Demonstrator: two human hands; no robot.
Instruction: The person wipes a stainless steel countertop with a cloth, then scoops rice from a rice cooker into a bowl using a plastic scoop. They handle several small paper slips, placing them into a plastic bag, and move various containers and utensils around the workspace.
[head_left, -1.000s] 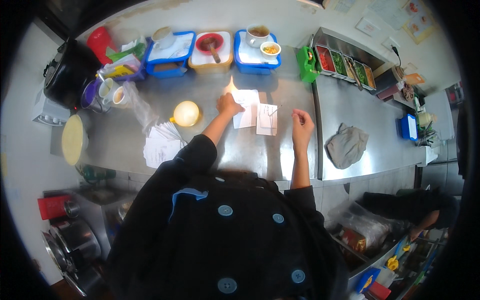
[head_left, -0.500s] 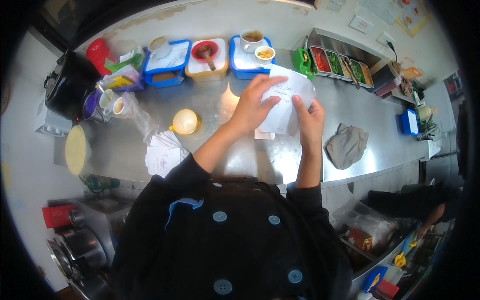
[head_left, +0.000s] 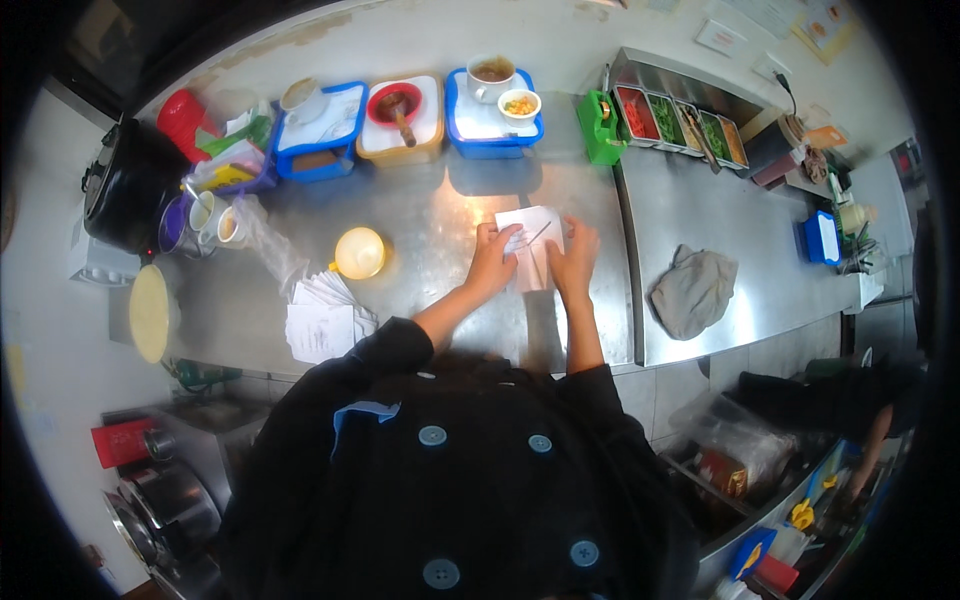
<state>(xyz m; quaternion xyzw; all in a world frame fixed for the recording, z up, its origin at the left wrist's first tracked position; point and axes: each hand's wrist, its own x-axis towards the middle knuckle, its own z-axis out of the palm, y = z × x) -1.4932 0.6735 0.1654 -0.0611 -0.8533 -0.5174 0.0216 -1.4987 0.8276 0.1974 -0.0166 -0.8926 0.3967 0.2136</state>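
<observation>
A white paper slip with handwriting [head_left: 528, 219] lies low over the steel counter [head_left: 420, 310] in front of me. My left hand [head_left: 490, 264] has its left edge pinched between thumb and fingers. My right hand [head_left: 574, 260] is at the opposite edge, with bent fingers gripping the paper there. Below the white slip a pinkish slip [head_left: 534, 270] shows, and I cannot tell whether the two are joined. To the left of my hands stands a yellow cup [head_left: 360, 253]. Nearer to me, beside my left sleeve, sits a fanned pile of paper slips [head_left: 322, 325].
Along the wall stand blue-rimmed tubs [head_left: 495, 146], a red bowl [head_left: 385, 92] and a green holder [head_left: 602, 128]. A steel rack of chopped ingredients [head_left: 680, 125] is at the back right. A grey cloth [head_left: 694, 291] lies on the right counter. Another person's arm [head_left: 876, 450] is at lower right.
Both hands have lowered the white slip from above the counter toward its surface, closer to me. The slip now lies flatter, over the pinkish one.
</observation>
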